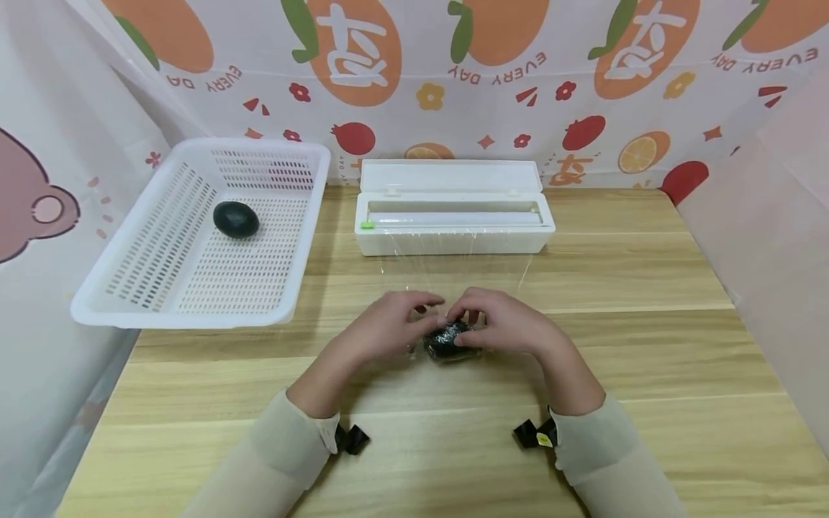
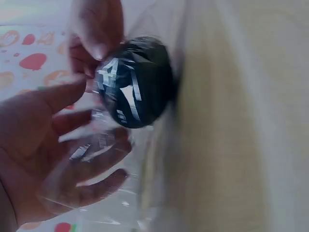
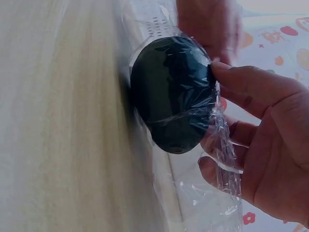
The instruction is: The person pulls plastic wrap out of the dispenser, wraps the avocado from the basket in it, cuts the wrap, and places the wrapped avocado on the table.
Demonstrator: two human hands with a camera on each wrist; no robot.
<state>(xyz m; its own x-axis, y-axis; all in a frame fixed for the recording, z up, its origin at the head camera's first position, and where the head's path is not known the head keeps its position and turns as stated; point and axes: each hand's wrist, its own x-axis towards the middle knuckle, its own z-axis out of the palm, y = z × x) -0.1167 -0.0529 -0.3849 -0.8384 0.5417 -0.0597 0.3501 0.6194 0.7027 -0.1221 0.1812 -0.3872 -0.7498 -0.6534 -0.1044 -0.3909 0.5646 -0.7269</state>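
A dark green egg-shaped object (image 1: 447,342), wrapped in glossy cling film (image 3: 224,159), sits low over the table between both hands. My right hand (image 1: 508,322) is at its right side; in the right wrist view the thumb tip lies at the object's edge and the fingers curl at the bunched film, pinching it. On the other side, my left hand (image 1: 391,324) has its fingers spread and loosely bent, with film stretched across them in the left wrist view. From the hands, the film runs back to a white dispenser box (image 1: 453,241) with its lid raised.
At the left stands a white perforated basket (image 1: 294,252) with another dark green egg-shaped object (image 1: 236,219) in it. A fruit-printed curtain (image 1: 427,122) hangs behind the wooden table (image 1: 648,324). Small black devices (image 1: 534,435) are strapped at the wrists.
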